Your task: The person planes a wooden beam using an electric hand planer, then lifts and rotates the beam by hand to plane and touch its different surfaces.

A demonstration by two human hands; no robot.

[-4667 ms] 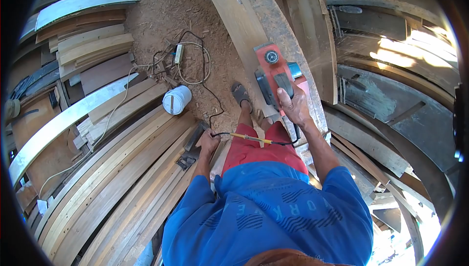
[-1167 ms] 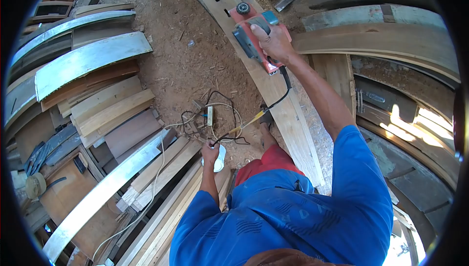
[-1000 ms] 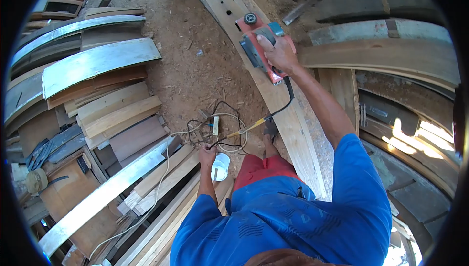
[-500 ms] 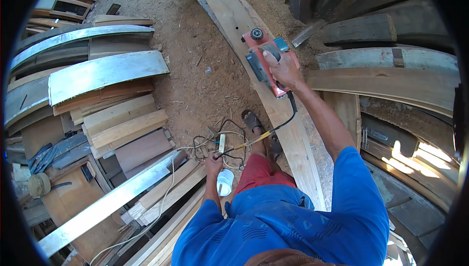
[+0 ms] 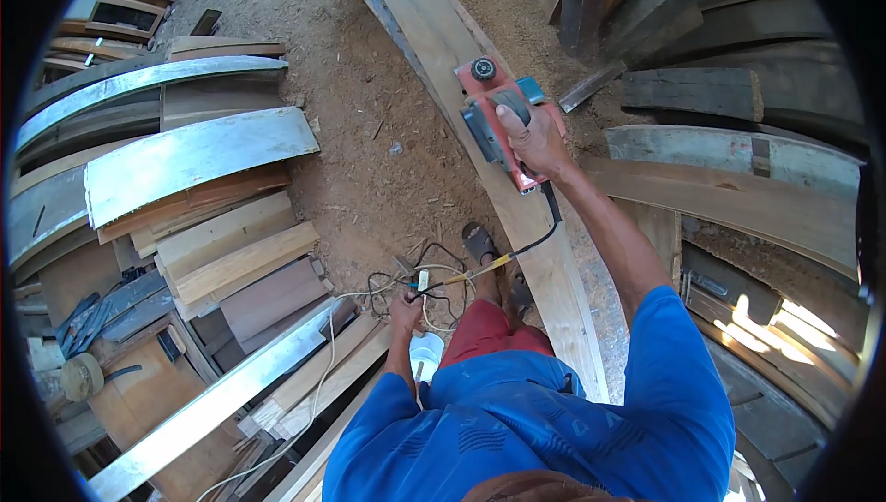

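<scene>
A red electric planer (image 5: 487, 137) rests on a long wooden plank (image 5: 535, 257). My right hand (image 5: 540, 147) is wrapped around its dark top handle. From the planer's rear a black power cord (image 5: 551, 225) with a yellow wrapped section runs down to my left hand (image 5: 404, 311), which is closed on it low beside my leg. Right by that hand is a small white socket block (image 5: 423, 280) with looped cables around it. What exactly sits between my left fingertips is too small to make out.
Stacked boards (image 5: 235, 248) line the left side, with a pale metallic-looking panel (image 5: 203, 165) on top. More timber (image 5: 729, 197) is piled at the right. A white bucket (image 5: 425, 354) stands by my left forearm. My sandalled feet are on dirt ground (image 5: 351, 124).
The view has shifted slightly. My right hand and the planer stay at nearly the same place on the plank. My left hand remains closed on the cord, with the socket block slightly turned or moved.
</scene>
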